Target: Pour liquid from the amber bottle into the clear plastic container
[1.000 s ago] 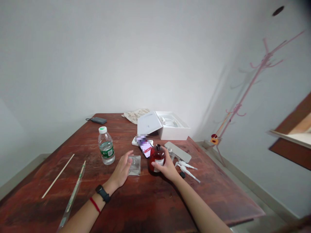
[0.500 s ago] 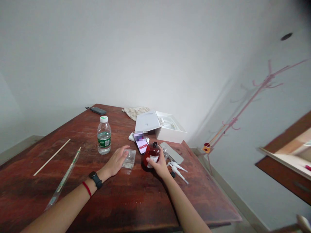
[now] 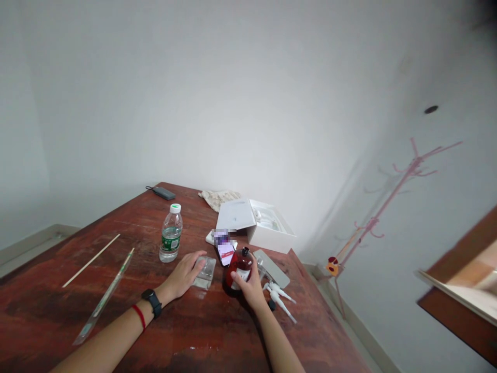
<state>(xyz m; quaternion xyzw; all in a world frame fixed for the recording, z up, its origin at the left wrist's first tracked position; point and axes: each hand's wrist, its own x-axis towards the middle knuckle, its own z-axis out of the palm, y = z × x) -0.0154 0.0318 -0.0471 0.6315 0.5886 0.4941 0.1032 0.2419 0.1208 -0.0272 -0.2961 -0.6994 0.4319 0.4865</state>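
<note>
My left hand [image 3: 185, 274] rests with its fingers curled over a small clear glass container [image 3: 205, 272] on the dark red wooden table [image 3: 202, 331]. A black watch and a red band sit on that wrist. My right hand [image 3: 248, 286] wraps around a dark red bottle [image 3: 237, 268] with a black neck and a white label, standing upright just right of the glass container. Both forearms reach in from the bottom of the view.
A water bottle [image 3: 171, 233] stands left of the hands. A phone [image 3: 225, 250], an open white box [image 3: 254, 224], a grey flat case [image 3: 271, 267], white droppers [image 3: 280, 298], a cloth [image 3: 218, 197], a dark power bank [image 3: 163, 192], a wooden stick [image 3: 91, 260] and a long wrapped rod [image 3: 104, 297] lie around. A pink coat rack [image 3: 382, 207] stands right.
The view has swung and tilted, shifting the table lower and leftward in frame. Both hands keep their hold on the glass container and the red bottle.
</note>
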